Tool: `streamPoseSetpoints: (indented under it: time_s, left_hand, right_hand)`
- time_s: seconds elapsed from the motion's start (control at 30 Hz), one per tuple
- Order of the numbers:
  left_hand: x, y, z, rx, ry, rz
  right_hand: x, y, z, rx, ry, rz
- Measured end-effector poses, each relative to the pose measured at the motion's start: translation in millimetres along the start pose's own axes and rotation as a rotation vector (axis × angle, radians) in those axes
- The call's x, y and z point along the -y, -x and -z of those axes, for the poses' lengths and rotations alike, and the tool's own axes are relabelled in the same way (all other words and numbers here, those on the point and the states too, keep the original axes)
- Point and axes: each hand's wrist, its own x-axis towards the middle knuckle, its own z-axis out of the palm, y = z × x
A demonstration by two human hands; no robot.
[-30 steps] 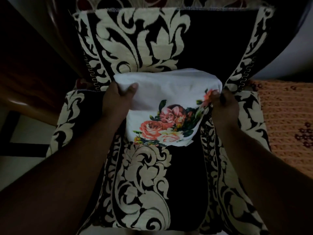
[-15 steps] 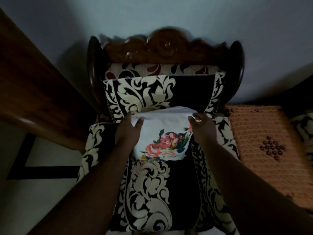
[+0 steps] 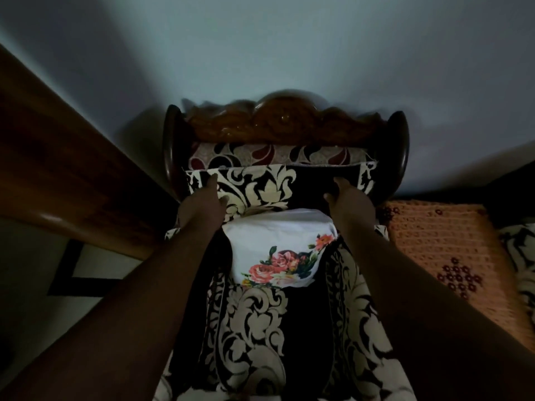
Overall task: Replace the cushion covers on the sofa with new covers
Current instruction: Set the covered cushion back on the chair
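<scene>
A folded white cover (image 3: 278,244) with a rose print lies on the seat of a wooden sofa chair (image 3: 289,123). The seat cushion (image 3: 260,328) and the back cushion (image 3: 269,186) wear black covers with cream scrolls. My left hand (image 3: 202,201) reaches up onto the back cushion's left part, fingers straight against the fabric. My right hand (image 3: 344,195) touches the back cushion's right part, thumb spread. Neither hand holds the white cover.
A red-and-beige patterned cushion (image 3: 275,154) shows behind the back cushion. An orange crocheted cloth (image 3: 445,250) covers the seat to the right. A wooden arm or rail (image 3: 58,180) runs along the left; pale floor with a dark line lies below it.
Both hands let go of the white rose cover, left it on the seat, and moved up onto the black-and-cream back cushion. The camera view has pulled back and tilted up.
</scene>
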Motion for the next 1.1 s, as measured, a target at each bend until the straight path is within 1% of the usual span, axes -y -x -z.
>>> streamPoseSetpoints:
  time_s: [0.07, 0.13, 0.27, 0.37, 0.5, 0.6, 0.7, 0.8, 0.97, 1.03, 1.1]
  left_hand:
    - [-3, -22, 3, 0.004, -0.102, -0.009]
    - [-5, -41, 3, 0.010, -0.167, -0.034]
    - [-11, -66, 2, 0.006, -0.207, -0.044]
    - [-12, -78, 2, -0.010, -0.178, -0.036]
    - [-3, -87, -3, 0.003, -0.157, -0.067]
    - [-3, -89, 13, -0.152, -0.143, -0.145]
    - [-9, -104, 37, -0.213, -0.158, -0.154]
    - [-22, -116, 48, -0.201, -0.150, -0.153]
    - [-28, -117, 24, -0.207, -0.090, -0.014]
    - [-23, -113, 10, -0.215, -0.011, -0.035]
    - [-15, -104, -6, -0.213, 0.007, -0.102]
  right_hand:
    - [-3, -21, 1, 0.021, 0.108, 0.056]
    - [-3, -37, -1, 0.039, 0.156, 0.094]
    - [3, -61, -13, 0.056, 0.184, 0.075]
    - [1, -69, -17, 0.031, 0.157, 0.045]
    - [-5, -74, -11, -0.021, 0.123, 0.034]
    - [-1, -79, 3, -0.082, 0.141, 0.019]
    - [7, -94, 16, -0.160, 0.120, 0.028]
    - [11, -107, 19, -0.157, 0.143, 0.003]
    - [14, -104, 4, -0.208, 0.122, -0.059]
    - [5, -97, -10, -0.192, 0.104, -0.068]
    - [-9, -88, -22, -0.116, 0.090, -0.099]
